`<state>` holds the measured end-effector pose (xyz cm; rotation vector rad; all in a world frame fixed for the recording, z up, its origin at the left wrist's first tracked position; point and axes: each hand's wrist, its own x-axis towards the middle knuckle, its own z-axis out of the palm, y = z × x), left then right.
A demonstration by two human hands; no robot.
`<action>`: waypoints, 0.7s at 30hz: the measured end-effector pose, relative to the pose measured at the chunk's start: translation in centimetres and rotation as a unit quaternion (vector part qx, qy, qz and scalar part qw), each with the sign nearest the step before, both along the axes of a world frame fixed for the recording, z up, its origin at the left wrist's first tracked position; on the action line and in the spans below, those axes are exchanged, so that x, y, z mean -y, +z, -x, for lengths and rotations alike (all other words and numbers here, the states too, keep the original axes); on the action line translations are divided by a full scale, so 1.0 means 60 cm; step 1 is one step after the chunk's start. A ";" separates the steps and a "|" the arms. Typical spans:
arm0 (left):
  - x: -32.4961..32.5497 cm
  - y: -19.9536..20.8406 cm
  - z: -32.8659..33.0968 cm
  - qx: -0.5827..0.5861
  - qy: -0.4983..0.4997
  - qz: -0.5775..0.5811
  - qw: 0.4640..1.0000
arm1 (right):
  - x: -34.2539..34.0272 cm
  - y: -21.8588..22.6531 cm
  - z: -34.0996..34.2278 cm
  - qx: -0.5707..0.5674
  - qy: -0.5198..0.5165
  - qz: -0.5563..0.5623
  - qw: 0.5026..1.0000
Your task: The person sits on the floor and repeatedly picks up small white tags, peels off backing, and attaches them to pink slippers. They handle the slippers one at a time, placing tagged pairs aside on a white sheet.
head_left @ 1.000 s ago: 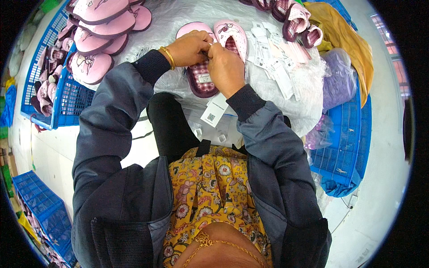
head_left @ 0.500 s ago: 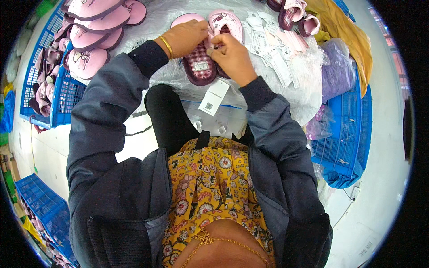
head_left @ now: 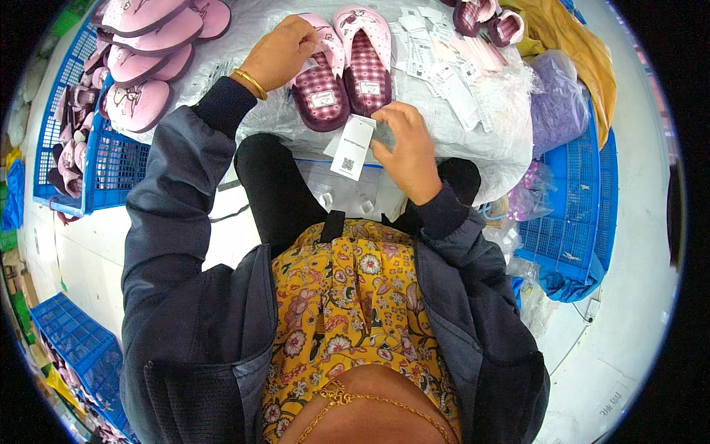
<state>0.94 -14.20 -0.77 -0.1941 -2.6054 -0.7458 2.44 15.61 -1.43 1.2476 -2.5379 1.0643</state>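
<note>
A pair of pink slippers with maroon checked insoles lies side by side, toes pointing away from me. My left hand (head_left: 281, 55) is at the outer side of the left slipper (head_left: 323, 96), its bent fingers closed on the pink upper. The right slipper (head_left: 366, 66) lies untouched. A white hang tag (head_left: 351, 152) with a printed square code rests at the heels and hangs over the near edge. My right hand (head_left: 407, 152) is just right of that tag, thumb and forefinger apart, with nothing visible between them.
Plastic film (head_left: 251, 111) covers the work surface. Several pink slippers (head_left: 148, 59) are piled at the left, by a blue crate (head_left: 118, 170). Loose white tags (head_left: 436, 70) lie at the right, near more slippers (head_left: 473, 16). A purple bundle (head_left: 558, 100) sits beyond, above a blue crate (head_left: 562, 222).
My right hand has drawn back from between the slippers toward me, beside the tag, and its fingers have parted. My left hand has shifted left, uncovering more of the slippers.
</note>
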 end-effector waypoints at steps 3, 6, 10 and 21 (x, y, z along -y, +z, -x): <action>-0.001 -0.010 0.004 -0.015 0.004 -0.033 0.999 | 0.017 -0.017 -0.017 -0.018 -0.031 0.021 0.999; -0.008 -0.002 -0.005 -0.005 0.019 -0.025 1.000 | 0.025 -0.004 -0.019 -0.133 -0.020 0.017 0.991; -0.012 -0.001 0.000 0.002 0.016 -0.039 0.999 | 0.013 0.011 0.019 0.030 -0.052 0.076 0.995; -0.099 0.052 -0.007 -0.097 0.004 -0.052 0.994 | 0.005 -0.011 0.032 0.567 -0.109 0.368 0.729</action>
